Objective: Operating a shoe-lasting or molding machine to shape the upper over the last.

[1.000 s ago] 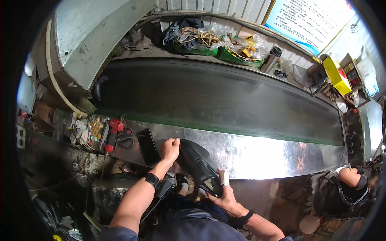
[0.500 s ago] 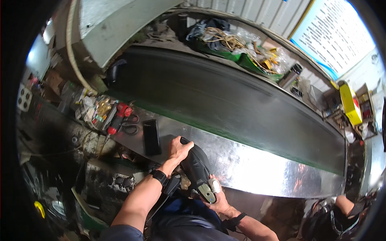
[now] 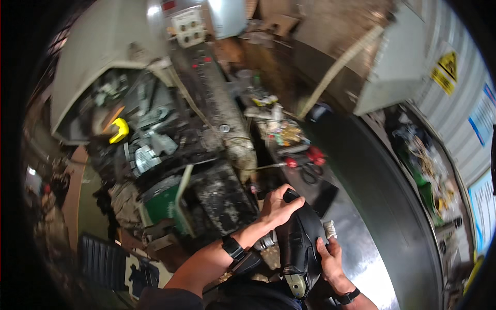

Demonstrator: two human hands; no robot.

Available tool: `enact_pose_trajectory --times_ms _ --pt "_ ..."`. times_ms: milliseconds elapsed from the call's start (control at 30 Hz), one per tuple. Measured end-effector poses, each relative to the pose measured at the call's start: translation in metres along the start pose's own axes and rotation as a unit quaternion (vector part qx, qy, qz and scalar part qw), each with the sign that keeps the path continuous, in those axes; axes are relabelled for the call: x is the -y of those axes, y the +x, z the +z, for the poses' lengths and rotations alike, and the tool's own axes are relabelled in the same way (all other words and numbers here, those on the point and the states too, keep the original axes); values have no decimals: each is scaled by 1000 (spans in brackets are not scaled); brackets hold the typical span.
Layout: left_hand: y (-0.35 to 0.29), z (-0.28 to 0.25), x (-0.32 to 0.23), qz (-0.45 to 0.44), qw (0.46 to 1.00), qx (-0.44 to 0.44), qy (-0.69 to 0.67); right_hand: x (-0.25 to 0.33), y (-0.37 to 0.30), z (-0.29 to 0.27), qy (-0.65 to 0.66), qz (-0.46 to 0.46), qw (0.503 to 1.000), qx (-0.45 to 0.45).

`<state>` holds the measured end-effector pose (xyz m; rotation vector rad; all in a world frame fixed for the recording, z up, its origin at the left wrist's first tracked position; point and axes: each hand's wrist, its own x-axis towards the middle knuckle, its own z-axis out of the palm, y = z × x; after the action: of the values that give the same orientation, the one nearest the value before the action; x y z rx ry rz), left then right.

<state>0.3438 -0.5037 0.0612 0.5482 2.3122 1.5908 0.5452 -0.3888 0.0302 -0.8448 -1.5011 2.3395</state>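
A black leather shoe upper (image 3: 301,235) is stretched over a shoe last, whose pale greenish end (image 3: 296,285) with a small hole points toward me. My left hand (image 3: 280,207) is closed around the far end of the shoe, thumb on top. Along its right side lies my right hand (image 3: 333,263), thumb at the shoe's edge and fingers apart. One finger of that hand has a white wrapping (image 3: 329,228) and stretches out over the metal table edge. The underside of the shoe is hidden.
Beyond my hands a black phone (image 3: 325,198) lies on the metal ledge (image 3: 356,227) beside a dark conveyor belt (image 3: 382,191). Red-handled tools (image 3: 313,155) and a cluttered tray (image 3: 287,135) sit farther off. Left stand a grimy machine (image 3: 219,199), a bin of metal parts (image 3: 147,124) and a black chair (image 3: 102,262).
My view has swung left toward the machine and bin. The shoe remains in my left hand. My right hand has shifted from the last's near end up along the shoe's right side.
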Motion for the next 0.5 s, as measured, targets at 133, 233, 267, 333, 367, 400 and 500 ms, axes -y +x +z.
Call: enact_pose_trajectory --times_ms 133,233,267,333,367,400,500 --pt "-29 -128 7 -2 977 -201 -76 -20 11 116 -93 -74 990 77" --pt "-48 -234 25 1 934 -346 -83 -31 7 213 -78 -60 983 154" --pt "-53 -272 43 -41 924 -342 -165 -32 6 245 -92 -24 982 164" --pt "-66 -327 26 -156 851 -248 -435 -44 14 296 -72 -6 978 193" --pt "-83 -349 22 -120 846 -233 -464 -47 14 323 -36 15 977 210" --pt "-87 -365 49 -78 849 -265 -450 -68 26 340 -37 13 975 219" --pt "-120 -389 61 -104 822 -283 -484 -85 30 404 35 77 967 242"
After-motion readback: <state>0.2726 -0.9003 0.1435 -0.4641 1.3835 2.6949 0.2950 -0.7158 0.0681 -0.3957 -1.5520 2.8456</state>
